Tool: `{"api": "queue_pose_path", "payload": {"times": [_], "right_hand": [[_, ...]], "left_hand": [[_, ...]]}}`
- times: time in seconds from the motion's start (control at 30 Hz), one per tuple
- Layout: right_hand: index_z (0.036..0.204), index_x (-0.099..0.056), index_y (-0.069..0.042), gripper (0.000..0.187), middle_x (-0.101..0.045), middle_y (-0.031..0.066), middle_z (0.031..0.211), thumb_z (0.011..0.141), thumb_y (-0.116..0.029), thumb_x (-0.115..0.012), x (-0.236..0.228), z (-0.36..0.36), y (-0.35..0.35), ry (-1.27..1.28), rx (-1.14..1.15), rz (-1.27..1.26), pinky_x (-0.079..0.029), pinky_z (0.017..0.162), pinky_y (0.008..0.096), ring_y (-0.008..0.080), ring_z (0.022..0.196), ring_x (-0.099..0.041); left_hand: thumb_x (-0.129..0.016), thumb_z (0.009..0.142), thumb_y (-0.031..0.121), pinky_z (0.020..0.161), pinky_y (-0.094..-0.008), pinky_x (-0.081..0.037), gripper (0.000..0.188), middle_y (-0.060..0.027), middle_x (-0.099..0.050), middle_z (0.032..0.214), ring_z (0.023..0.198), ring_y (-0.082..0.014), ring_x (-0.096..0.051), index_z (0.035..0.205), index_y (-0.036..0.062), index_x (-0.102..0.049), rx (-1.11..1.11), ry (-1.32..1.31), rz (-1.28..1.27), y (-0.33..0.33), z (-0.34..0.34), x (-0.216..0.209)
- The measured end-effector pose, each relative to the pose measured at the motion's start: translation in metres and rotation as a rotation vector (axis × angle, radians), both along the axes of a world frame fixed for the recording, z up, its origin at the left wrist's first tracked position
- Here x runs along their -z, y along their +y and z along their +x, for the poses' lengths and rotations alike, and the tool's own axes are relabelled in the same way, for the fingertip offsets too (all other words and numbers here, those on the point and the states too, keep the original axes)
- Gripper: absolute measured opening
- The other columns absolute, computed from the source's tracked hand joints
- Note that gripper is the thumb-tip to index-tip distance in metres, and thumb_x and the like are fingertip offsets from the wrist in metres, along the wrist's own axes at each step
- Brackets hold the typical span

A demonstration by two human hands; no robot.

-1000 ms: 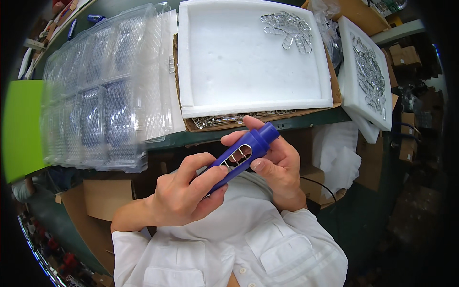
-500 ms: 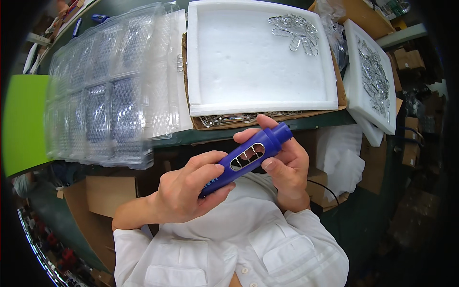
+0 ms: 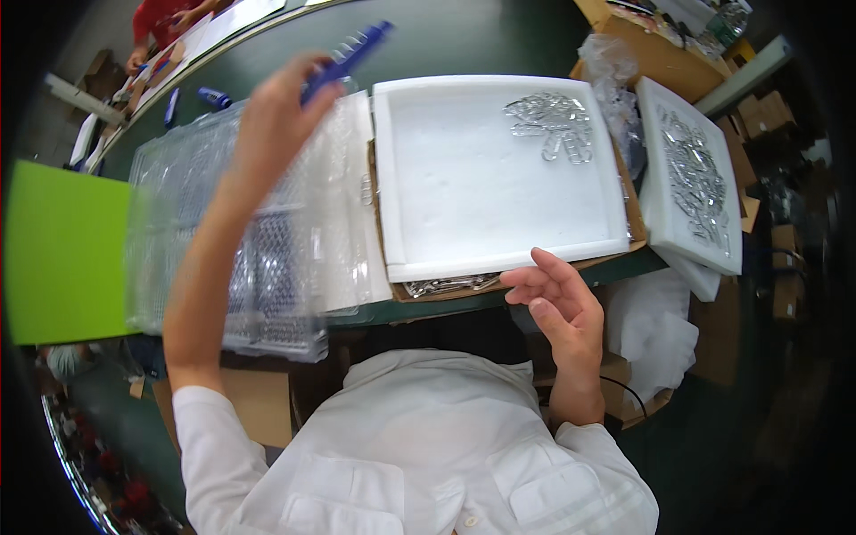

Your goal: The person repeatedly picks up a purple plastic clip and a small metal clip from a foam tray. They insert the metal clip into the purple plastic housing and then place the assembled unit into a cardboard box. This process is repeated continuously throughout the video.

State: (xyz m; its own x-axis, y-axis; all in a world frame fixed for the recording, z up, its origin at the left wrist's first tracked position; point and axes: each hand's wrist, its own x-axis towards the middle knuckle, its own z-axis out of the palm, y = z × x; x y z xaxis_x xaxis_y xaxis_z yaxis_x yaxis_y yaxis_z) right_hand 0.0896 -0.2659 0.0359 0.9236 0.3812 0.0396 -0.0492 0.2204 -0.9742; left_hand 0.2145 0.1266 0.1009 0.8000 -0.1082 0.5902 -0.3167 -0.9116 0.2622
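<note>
A dark blue tube-shaped piece (image 3: 350, 59) with metal bits along its side is gripped in my left hand (image 3: 281, 111). That hand is raised above the far side of the clear plastic trays (image 3: 192, 196), and the piece tilts up to the right. My right hand (image 3: 563, 312) holds nothing; its fingers are apart and half curled. It hovers by the near edge of a white foam tray (image 3: 486, 259). Looped metal clips (image 3: 553, 125) lie in that tray's far right corner.
A second foam tray (image 3: 654, 111) on the right bears a heap of clips (image 3: 695, 178). A bright green panel (image 3: 69, 254) is at the left. Two small blue pieces, one of them short (image 3: 214, 97), lie behind the plastic trays. Another person's red sleeve (image 3: 156, 27) shows at the far left.
My left hand has carried the blue piece from in front of my chest up and away to the far left. My right hand has let go of it and opened. The view has shifted.
</note>
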Motion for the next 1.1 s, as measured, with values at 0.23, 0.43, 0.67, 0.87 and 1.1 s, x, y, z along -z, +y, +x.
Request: {"api": "queue_pose_path", "payload": {"times": [0.23,0.43,0.67,0.87,1.1], "right_hand": [[0.145,-0.055,0.004,0.047,-0.075,0.0161,0.120,0.099,0.000,-0.066,-0.008,0.039,-0.015,-0.126,0.303,-0.254,-0.056,0.092,0.0315,0.0177,0.103,-0.070],[0.119,-0.073,-0.003,0.025,-0.078,0.0102,0.108,0.094,-0.001,-0.070,-0.016,0.129,-0.025,-0.672,0.416,-0.870,-0.057,0.085,0.0340,0.0242,0.094,-0.074],[0.116,-0.070,-0.007,0.020,-0.072,0.0143,0.119,0.103,-0.012,-0.056,0.029,0.242,0.016,-1.277,0.028,-1.429,-0.059,0.090,0.0442,0.0342,0.104,-0.072],[0.135,-0.068,-0.017,0.030,-0.067,0.0098,0.134,0.107,-0.017,-0.057,0.055,0.287,-0.046,-1.227,-0.016,-1.462,-0.054,0.097,0.0397,0.0331,0.115,-0.068],[0.130,-0.068,-0.001,0.030,-0.072,0.0118,0.121,0.106,-0.020,-0.064,0.047,0.245,-0.035,-0.892,0.143,-1.224,-0.054,0.092,0.0345,0.0223,0.105,-0.070]], "left_hand": [[-0.061,0.104,0.044,0.110,-0.0469,-0.047,0.058,-0.0240,-0.060,0.147,0.134,-0.0411,-0.059,0.149,0.0078,-0.055,-0.410,0.054,0.154,0.155,0.122,0.061],[-0.058,0.107,0.010,0.110,-0.0357,-0.048,0.036,-0.0089,-0.067,0.141,0.125,-0.0213,-0.064,0.143,0.0089,-0.064,-0.292,-0.120,-0.093,0.103,-0.094,0.003],[-0.062,0.099,0.002,0.080,-0.0309,-0.054,0.012,-0.0088,-0.071,0.107,0.085,-0.0174,-0.065,0.109,-0.0012,-0.066,-0.983,-0.554,-0.389,0.122,-0.419,0.068],[-0.061,0.095,0.005,0.078,-0.0298,-0.049,0.023,-0.0084,-0.069,0.108,0.088,-0.0154,-0.063,0.117,0.0030,-0.065,-1.547,-0.072,-1.463,0.040,-0.621,0.200],[-0.051,0.094,0.004,0.103,-0.0450,-0.047,0.048,-0.0138,-0.062,0.129,0.120,-0.0329,-0.061,0.142,-0.0023,-0.052,-2.189,-0.576,-1.394,-0.026,-0.821,0.243]]}}
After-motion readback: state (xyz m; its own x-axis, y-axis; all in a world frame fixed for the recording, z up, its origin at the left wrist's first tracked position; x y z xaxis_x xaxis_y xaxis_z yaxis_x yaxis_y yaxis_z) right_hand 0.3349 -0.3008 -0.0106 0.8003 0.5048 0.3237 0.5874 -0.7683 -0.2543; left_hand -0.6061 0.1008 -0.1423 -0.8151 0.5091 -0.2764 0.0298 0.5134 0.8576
